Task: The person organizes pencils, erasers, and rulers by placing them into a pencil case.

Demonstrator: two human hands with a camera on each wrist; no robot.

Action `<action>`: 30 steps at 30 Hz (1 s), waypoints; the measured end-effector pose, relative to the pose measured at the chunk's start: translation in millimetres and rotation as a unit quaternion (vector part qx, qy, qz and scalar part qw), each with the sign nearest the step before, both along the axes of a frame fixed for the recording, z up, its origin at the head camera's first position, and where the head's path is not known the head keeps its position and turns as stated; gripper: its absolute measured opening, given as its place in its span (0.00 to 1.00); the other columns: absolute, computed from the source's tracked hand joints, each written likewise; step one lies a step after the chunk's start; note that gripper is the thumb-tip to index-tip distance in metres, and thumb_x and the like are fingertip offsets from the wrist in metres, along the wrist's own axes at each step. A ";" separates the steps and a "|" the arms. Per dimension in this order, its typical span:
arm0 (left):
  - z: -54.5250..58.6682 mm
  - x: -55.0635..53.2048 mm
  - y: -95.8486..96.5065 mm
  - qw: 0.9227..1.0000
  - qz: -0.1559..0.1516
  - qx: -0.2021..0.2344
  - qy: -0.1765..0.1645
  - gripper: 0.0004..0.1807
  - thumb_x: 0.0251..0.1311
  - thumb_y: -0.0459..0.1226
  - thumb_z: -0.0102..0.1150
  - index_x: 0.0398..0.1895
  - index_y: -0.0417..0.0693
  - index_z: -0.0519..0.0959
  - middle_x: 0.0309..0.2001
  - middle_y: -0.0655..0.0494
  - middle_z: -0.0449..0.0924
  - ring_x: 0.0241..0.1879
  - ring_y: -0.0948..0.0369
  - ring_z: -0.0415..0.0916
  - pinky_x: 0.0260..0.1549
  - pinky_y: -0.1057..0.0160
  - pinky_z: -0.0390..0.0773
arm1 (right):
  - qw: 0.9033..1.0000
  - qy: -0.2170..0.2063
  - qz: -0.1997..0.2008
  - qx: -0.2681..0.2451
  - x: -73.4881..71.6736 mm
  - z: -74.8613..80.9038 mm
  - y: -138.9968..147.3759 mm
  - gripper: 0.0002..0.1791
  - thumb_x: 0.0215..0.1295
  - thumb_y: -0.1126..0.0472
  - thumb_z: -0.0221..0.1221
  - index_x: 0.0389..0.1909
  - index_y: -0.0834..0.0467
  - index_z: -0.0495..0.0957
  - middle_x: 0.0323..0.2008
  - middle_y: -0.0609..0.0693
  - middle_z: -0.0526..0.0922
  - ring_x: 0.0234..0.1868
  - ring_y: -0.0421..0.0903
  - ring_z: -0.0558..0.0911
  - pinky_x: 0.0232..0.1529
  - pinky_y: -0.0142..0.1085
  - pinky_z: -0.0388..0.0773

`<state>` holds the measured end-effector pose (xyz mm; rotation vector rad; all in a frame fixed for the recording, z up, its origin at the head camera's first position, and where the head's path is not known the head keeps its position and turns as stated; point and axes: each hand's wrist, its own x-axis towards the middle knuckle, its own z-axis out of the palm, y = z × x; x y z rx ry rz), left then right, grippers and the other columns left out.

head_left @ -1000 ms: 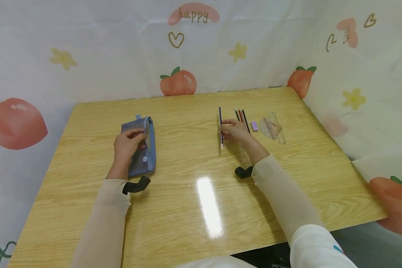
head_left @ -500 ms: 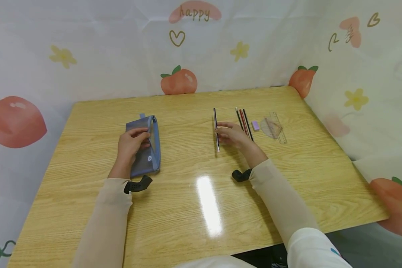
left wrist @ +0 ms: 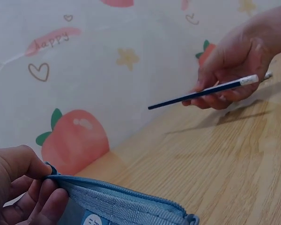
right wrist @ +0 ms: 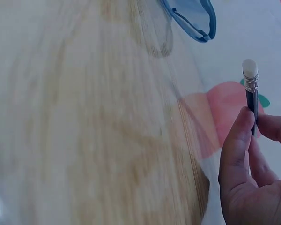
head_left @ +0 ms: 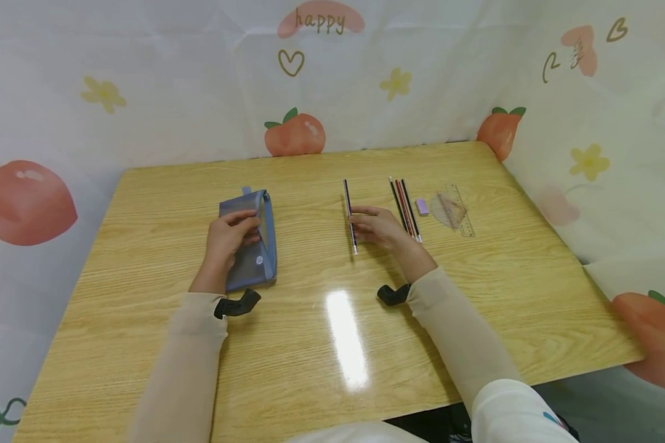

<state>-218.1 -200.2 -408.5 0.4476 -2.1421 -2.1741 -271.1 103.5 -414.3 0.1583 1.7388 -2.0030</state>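
My left hand (head_left: 227,241) pinches the edge of a blue zippered pencil case (head_left: 249,267), thumb and fingers at its opening. In the left wrist view the case's zipper (left wrist: 126,187) runs along the parted mouth. My right hand (head_left: 382,227) holds a dark pencil (head_left: 348,206) between thumb and fingers, above the table and to the right of the case. The right wrist view shows the pencil's white eraser end (right wrist: 250,69) toward the camera. Part of the open case (right wrist: 196,18) appears at the top of that view.
Right of my right hand several pencils (head_left: 404,209) lie side by side on the wooden table (head_left: 310,246). Beyond them are a purple eraser (head_left: 422,207), a clear protractor (head_left: 439,209) and a clear ruler (head_left: 462,218). A patterned cloth wall (head_left: 199,74) stands behind the table.
My right hand has carried the pencil leftward, away from the other pencils. My left hand and the pencil case have shifted to the right, narrowing the gap between the hands.
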 end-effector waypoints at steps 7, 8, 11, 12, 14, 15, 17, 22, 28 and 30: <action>2.1 -1.8 11.3 1.000 -0.002 0.008 -0.013 0.18 0.52 0.30 0.60 0.48 0.34 0.75 0.30 0.55 0.75 0.25 0.65 0.75 0.27 0.68 0.81 | 1.000 -0.001 -0.001 -0.007 2.2 -1.2 -6.2 0.22 0.60 0.67 0.56 0.56 0.63 0.69 0.41 0.53 0.76 0.32 0.41 0.77 0.39 0.35 0.80; 2.4 -1.9 12.8 1.000 -0.005 0.007 -0.014 0.18 0.52 0.30 0.59 0.49 0.34 0.75 0.30 0.55 0.75 0.25 0.65 0.75 0.28 0.68 0.81 | 1.000 -0.001 0.000 -0.007 2.9 -0.9 -7.0 0.22 0.60 0.67 0.56 0.56 0.63 0.69 0.41 0.53 0.76 0.32 0.41 0.77 0.40 0.36 0.80; 3.2 -2.2 16.7 1.000 -0.012 0.007 -0.014 0.19 0.53 0.30 0.59 0.49 0.33 0.75 0.30 0.55 0.75 0.26 0.65 0.75 0.28 0.68 0.81 | 1.000 -0.003 -0.001 -0.008 4.4 -0.2 -10.0 0.22 0.60 0.67 0.56 0.56 0.63 0.69 0.43 0.54 0.76 0.33 0.41 0.78 0.41 0.36 0.79; 3.5 -2.3 18.0 1.000 -0.013 0.007 -0.013 0.19 0.53 0.30 0.59 0.49 0.33 0.75 0.30 0.55 0.75 0.26 0.65 0.75 0.29 0.68 0.81 | 1.000 -0.003 -0.002 -0.009 5.0 -0.1 -11.4 0.21 0.60 0.67 0.57 0.56 0.63 0.70 0.43 0.54 0.76 0.33 0.42 0.78 0.41 0.36 0.80; 3.8 -2.8 20.7 1.000 -0.013 0.008 -0.014 0.18 0.53 0.30 0.59 0.49 0.33 0.75 0.30 0.55 0.76 0.26 0.65 0.75 0.29 0.68 0.81 | 1.000 -0.005 -0.003 -0.012 6.1 -0.2 -14.0 0.21 0.60 0.67 0.57 0.55 0.64 0.70 0.44 0.56 0.76 0.34 0.43 0.78 0.39 0.35 0.80; 4.0 -3.0 22.0 1.000 -0.013 0.011 -0.014 0.18 0.53 0.30 0.59 0.49 0.33 0.75 0.31 0.54 0.76 0.26 0.65 0.75 0.29 0.68 0.81 | 1.000 -0.005 -0.004 -0.014 6.7 -0.2 -15.4 0.21 0.60 0.67 0.57 0.55 0.64 0.70 0.45 0.56 0.76 0.35 0.43 0.78 0.39 0.34 0.80; 4.0 -3.6 23.8 1.000 -0.012 0.017 -0.015 0.18 0.53 0.30 0.59 0.49 0.33 0.75 0.31 0.54 0.76 0.26 0.65 0.75 0.29 0.67 0.81 | 1.000 -0.004 -0.002 -0.017 7.6 -0.9 -18.7 0.21 0.60 0.67 0.56 0.55 0.65 0.70 0.46 0.57 0.75 0.36 0.44 0.78 0.38 0.34 0.80; 3.5 -5.0 28.6 1.000 -0.015 0.021 -0.014 0.18 0.53 0.30 0.59 0.48 0.34 0.76 0.32 0.53 0.76 0.27 0.64 0.76 0.29 0.67 0.82 | 1.000 -0.004 -0.004 -0.025 9.1 -2.9 -25.6 0.20 0.60 0.68 0.56 0.54 0.65 0.71 0.44 0.56 0.76 0.36 0.45 0.78 0.37 0.34 0.80; 2.5 -5.1 33.8 1.000 -0.018 0.016 -0.012 0.17 0.53 0.31 0.59 0.48 0.36 0.77 0.33 0.54 0.75 0.27 0.64 0.75 0.29 0.67 0.82 | 0.999 -0.009 -0.005 -0.033 10.8 -5.8 -34.0 0.19 0.59 0.69 0.56 0.53 0.67 0.71 0.38 0.54 0.77 0.33 0.44 0.78 0.34 0.33 0.81; 2.2 -5.3 35.6 1.000 -0.016 0.018 -0.012 0.17 0.53 0.31 0.59 0.48 0.36 0.77 0.32 0.54 0.76 0.27 0.64 0.75 0.28 0.66 0.82 | 0.999 -0.011 -0.001 -0.035 12.1 -6.2 -36.6 0.19 0.59 0.70 0.56 0.53 0.67 0.71 0.38 0.55 0.77 0.32 0.44 0.78 0.34 0.33 0.81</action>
